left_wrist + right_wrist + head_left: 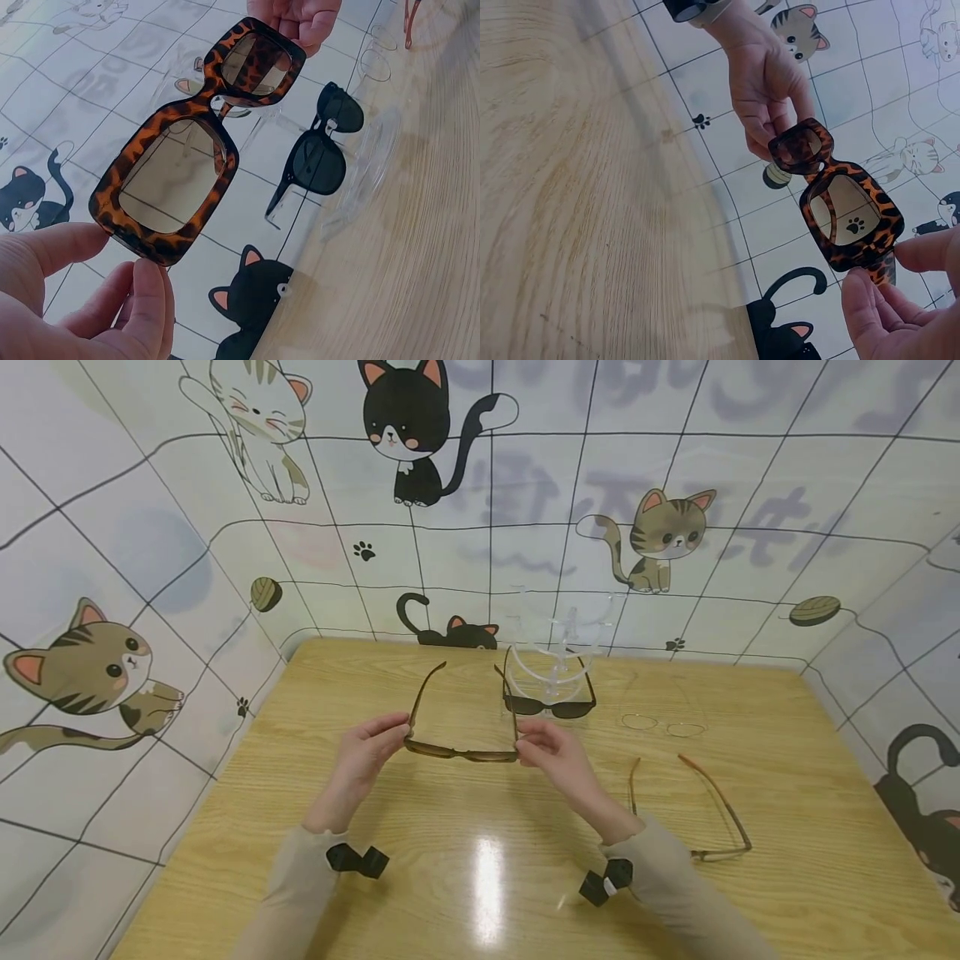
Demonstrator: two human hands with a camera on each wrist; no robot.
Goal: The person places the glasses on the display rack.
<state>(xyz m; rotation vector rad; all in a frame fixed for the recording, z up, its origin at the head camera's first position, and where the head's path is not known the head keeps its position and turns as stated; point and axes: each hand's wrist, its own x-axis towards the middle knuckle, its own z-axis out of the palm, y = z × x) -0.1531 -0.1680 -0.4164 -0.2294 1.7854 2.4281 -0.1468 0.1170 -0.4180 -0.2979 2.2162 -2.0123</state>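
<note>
At nine o'clock, the person's bare left hand (365, 753) pinches one outer corner of the chunky, rectangular tortoiseshell plastic sunglasses (202, 103) between thumb and fingertips. That hold covers only a small patch of glossy frame, so a slip could let this end dip. The sunglasses are between the two hands, seemingly raised above the pale wood-grain table (450, 827), arms unfolded toward twelve o'clock; uneven pulling could strain the hinges, and a straying fingertip could smear the brown-tinted lenses. At three o'clock, the bare right hand (558, 762) has thumb and fingers clamped on the opposite corner. Toward two o'clock are black-framed, dark-lensed sunglasses (321, 136) and a clear plastic stand with curved bars (560, 664); whether the one hangs on the other cannot be told. The held pair's right arm reaches close by, so a careless swing might knock both. Farther out at three o'clock, thin wire-rimmed glasses (641, 722) look faint against the wood and could be overlooked and struck. Between three and four o'clock, brown-armed glasses (722, 855) are partly hidden by the cream right sleeve (675, 868); a sweep of that forearm could drag them
</note>
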